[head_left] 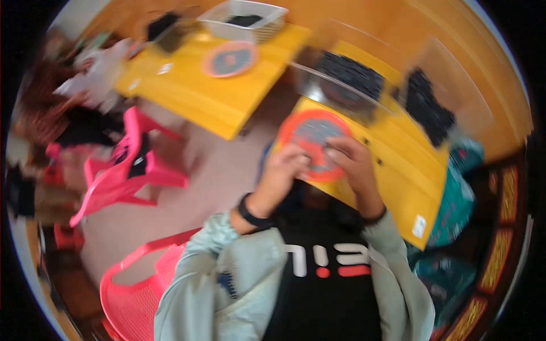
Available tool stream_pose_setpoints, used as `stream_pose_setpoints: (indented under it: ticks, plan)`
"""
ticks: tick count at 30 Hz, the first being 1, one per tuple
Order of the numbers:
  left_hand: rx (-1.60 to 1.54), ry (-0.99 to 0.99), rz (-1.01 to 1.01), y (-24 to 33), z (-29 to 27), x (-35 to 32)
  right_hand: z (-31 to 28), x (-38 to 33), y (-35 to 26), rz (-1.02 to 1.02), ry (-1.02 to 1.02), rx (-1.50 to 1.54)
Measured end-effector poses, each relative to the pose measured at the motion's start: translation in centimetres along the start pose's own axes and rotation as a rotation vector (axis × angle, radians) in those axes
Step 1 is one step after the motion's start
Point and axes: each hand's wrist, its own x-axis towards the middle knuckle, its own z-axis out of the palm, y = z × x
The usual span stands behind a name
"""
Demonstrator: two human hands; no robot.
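A round orange-rimmed disc with a grey-blue middle (311, 129) lies at the near edge of a yellow table (398, 170). My left hand (284, 167) rests on its lower left rim, fingers curled over something small I cannot make out. My right hand (354, 162) presses on its lower right part, fingers bent. A black band circles my left wrist. The picture is motion-blurred.
Two clear plastic bins (341, 77) with dark contents stand at the table's back. A second yellow table (199, 91) holds another round disc (230, 58) and a white basket (244, 20). Pink plastic chairs (128, 170) stand at the left and lower left.
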Motion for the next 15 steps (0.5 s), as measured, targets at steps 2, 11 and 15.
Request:
stream_pose_setpoints:
  ticks: [2, 11, 15]
  plan:
    - [0.075, 0.011, 0.02, 0.3, -0.4, -0.2, 0.5, 0.4, -0.8, 0.062, -0.05, 0.094]
    - [0.141, -0.083, -0.014, 0.7, 0.6, 0.3, -0.8, -0.1, 0.1, 0.18, -0.071, 0.396]
    - [0.09, -0.068, -0.017, 0.7, 1.1, 0.1, -1.0, -0.2, 0.2, 0.216, -0.117, 0.624]
